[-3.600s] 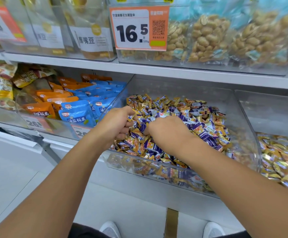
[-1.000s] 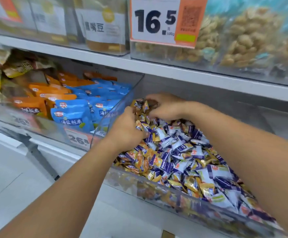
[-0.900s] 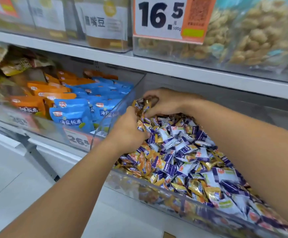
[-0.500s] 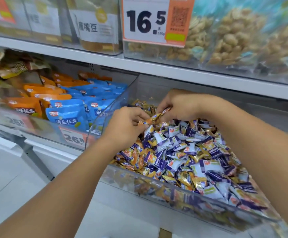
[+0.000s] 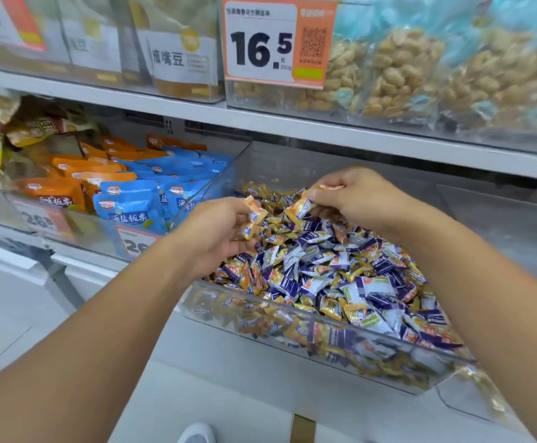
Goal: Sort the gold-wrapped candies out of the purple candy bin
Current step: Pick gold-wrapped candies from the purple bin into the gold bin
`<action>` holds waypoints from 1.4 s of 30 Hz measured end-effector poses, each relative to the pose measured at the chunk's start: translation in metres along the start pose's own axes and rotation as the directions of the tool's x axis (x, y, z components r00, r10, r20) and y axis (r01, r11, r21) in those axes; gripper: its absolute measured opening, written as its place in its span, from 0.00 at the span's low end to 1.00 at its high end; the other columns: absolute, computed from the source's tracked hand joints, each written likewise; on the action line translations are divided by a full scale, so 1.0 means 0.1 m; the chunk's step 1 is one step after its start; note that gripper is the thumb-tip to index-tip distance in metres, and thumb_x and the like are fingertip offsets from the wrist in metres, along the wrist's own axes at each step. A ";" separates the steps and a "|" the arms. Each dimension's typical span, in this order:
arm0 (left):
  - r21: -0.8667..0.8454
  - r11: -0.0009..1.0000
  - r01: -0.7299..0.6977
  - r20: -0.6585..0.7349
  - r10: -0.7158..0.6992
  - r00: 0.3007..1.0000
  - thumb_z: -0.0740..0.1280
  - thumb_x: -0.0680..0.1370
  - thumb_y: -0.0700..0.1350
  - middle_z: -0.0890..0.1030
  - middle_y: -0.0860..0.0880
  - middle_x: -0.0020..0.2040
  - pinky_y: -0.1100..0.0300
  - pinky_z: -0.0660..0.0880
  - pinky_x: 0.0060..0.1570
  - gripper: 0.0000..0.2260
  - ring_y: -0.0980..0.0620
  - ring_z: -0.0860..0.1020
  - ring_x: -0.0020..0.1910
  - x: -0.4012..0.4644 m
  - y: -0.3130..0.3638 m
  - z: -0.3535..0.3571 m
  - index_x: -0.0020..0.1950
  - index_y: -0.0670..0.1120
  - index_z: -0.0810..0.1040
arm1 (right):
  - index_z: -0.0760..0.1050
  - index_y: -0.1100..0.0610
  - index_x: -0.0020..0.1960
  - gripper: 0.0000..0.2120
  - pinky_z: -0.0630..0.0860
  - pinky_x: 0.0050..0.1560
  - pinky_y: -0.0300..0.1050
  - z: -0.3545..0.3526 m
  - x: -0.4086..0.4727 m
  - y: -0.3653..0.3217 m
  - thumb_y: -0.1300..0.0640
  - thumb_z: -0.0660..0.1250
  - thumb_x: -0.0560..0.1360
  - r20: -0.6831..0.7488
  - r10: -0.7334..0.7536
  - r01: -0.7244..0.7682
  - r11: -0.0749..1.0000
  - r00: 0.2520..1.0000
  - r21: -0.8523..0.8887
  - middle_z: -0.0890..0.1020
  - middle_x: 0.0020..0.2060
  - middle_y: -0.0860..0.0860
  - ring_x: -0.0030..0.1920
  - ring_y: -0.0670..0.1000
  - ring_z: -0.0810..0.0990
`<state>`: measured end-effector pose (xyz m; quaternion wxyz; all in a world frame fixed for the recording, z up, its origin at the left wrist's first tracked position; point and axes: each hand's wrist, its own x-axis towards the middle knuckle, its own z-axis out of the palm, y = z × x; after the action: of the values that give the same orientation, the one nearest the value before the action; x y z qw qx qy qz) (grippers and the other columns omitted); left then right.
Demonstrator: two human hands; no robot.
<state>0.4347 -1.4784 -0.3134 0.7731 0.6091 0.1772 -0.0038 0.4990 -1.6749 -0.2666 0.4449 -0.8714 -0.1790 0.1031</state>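
1. Both hands have lifted off the candy heap since half a second ago, and each now holds wrapped candies in the air above the pile.
2. Head view: the left hand (image 5: pixel 216 233) hovers over the near-left corner of the clear purple candy bin (image 5: pixel 308 334). Its fingers curl round a few gold-wrapped candies (image 5: pixel 252 215), which stick out from its fingertips.
3. Head view: the right hand (image 5: pixel 356 196) sits just beside the left, apart from it, over the back of the bin. Its thumb and fingers pinch a second clutch of gold candies (image 5: pixel 299 207); one more wrapper end shows at the top of the fist.
4. Head view: the bin holds a mixed heap of purple-and-white candies (image 5: pixel 350 276) and gold ones, with gold thicker along the back and left edges.
5. Head view: left of the bin lie blue snack packs (image 5: pixel 129 206) and orange snack packs (image 5: pixel 53 191). On the shelf above hangs a price tag (image 5: pixel 276 41) reading 16.5.
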 end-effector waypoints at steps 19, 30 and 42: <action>0.897 0.234 -0.375 0.284 0.345 0.895 0.74 0.72 0.59 0.73 0.55 0.31 0.60 0.64 0.30 0.11 0.58 0.72 0.32 0.13 -0.14 0.06 0.43 0.51 0.82 | 0.85 0.50 0.51 0.17 0.74 0.44 0.41 0.22 -0.02 0.00 0.41 0.77 0.68 0.129 -0.221 0.253 0.750 0.967 -0.611 0.83 0.44 0.42 0.40 0.40 0.77; 0.926 0.215 -0.309 0.242 0.286 0.927 0.67 0.78 0.51 0.79 0.50 0.34 0.59 0.68 0.33 0.10 0.51 0.76 0.36 0.16 -0.22 0.15 0.46 0.45 0.82 | 0.78 0.58 0.39 0.12 0.66 0.29 0.41 0.11 0.13 -0.07 0.51 0.65 0.76 -0.037 0.090 -0.091 0.996 0.995 -0.022 0.77 0.30 0.53 0.29 0.50 0.69; 0.692 0.687 -0.223 -0.065 0.367 0.928 0.54 0.85 0.53 0.66 0.48 0.29 0.57 0.58 0.30 0.21 0.50 0.63 0.27 0.08 -0.04 0.04 0.37 0.42 0.68 | 0.77 0.55 0.43 0.13 0.67 0.31 0.39 0.28 0.24 -0.02 0.45 0.70 0.77 0.019 -0.118 0.118 0.942 0.993 -0.313 0.74 0.27 0.48 0.25 0.43 0.72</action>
<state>0.4420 -1.4813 -0.3188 0.4685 0.8644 0.1391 0.1181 0.5108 -1.6440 -0.2819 0.3060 -0.9188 -0.2448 0.0464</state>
